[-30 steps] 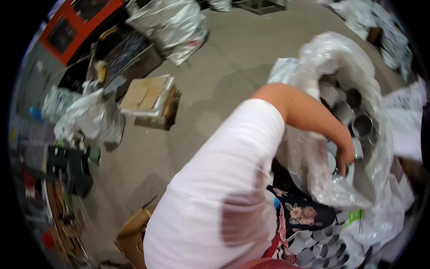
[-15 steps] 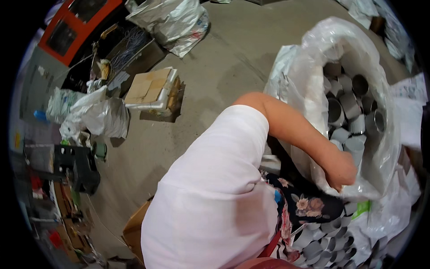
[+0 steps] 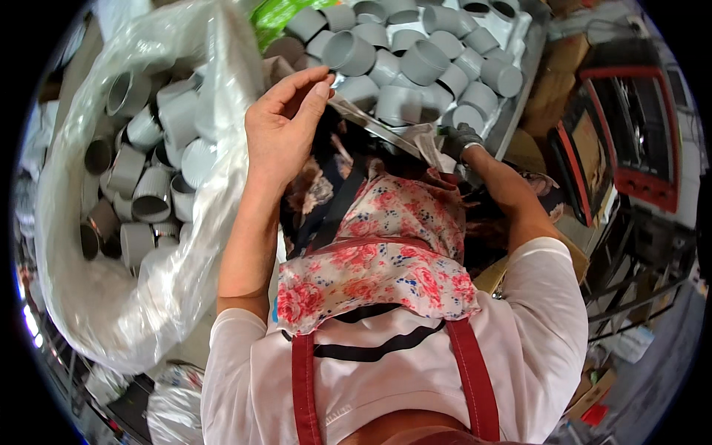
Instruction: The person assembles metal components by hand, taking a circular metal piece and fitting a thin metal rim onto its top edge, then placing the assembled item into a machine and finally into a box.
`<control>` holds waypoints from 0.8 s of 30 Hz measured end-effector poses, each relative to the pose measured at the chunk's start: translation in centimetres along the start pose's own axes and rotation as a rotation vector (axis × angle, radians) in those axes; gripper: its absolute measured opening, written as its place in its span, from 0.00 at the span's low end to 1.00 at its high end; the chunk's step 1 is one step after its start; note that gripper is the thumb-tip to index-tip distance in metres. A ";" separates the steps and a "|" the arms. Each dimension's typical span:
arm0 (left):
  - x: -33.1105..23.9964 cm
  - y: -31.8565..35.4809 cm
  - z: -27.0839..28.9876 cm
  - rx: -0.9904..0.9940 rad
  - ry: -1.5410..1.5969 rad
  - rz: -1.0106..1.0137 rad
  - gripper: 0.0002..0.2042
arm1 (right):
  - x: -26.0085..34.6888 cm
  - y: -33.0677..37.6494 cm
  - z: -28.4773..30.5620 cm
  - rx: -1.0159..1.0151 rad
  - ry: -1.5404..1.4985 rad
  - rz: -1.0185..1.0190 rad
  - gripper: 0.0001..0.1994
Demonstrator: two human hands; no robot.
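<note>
My left hand (image 3: 285, 126) is bare and hovers beside the left front of a heap of grey plastic pipe fittings (image 3: 423, 63). Its fingers are half bent, thumb apart from them, with nothing in between. At the near right edge of the heap is my right hand (image 3: 461, 141), in a dark glove. Its fingers look curled closed, and what they hold is too small to make out. More grey pipe fittings (image 3: 152, 194) lie in a large clear plastic bag (image 3: 119, 334), which stands open to my left.
The heap lies in a metal-edged tray (image 3: 523, 89) across my lap's far side. Bright green plastic (image 3: 278, 18) is tucked at its left corner. A machine with a red-framed window (image 3: 638, 133) stands at the right, near cardboard (image 3: 560, 70). A white sack (image 3: 174, 404) sits behind on the left.
My view has swung from the bag side round to the tray. My left hand, earlier at the fittings in the bag's mouth, is now out of it, raised beside the tray. My right hand has come into view.
</note>
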State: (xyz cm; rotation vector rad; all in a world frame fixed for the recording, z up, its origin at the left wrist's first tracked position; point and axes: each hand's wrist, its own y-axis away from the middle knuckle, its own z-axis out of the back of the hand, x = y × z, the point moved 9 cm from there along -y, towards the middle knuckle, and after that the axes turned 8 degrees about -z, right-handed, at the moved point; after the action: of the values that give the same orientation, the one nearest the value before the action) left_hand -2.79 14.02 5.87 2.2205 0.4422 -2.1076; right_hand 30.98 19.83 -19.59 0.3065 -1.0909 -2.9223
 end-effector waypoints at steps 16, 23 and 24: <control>13.9 -2.4 -8.8 0.407 -0.056 0.291 0.11 | -1.3 3.7 5.3 -0.013 -0.385 -0.190 0.46; 13.2 -1.2 -13.1 0.531 -0.085 0.211 0.24 | -0.3 11.3 16.2 -0.523 -0.811 0.174 0.46; 13.1 -1.0 -13.6 0.575 -0.033 0.304 0.18 | -0.1 12.6 16.3 -0.522 -0.970 0.234 0.47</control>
State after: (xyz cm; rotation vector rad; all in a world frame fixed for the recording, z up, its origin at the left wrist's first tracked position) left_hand 10.56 20.32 -5.89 2.3025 -0.5441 -2.2908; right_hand 27.34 20.92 0.66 -1.2340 -0.2437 -2.9423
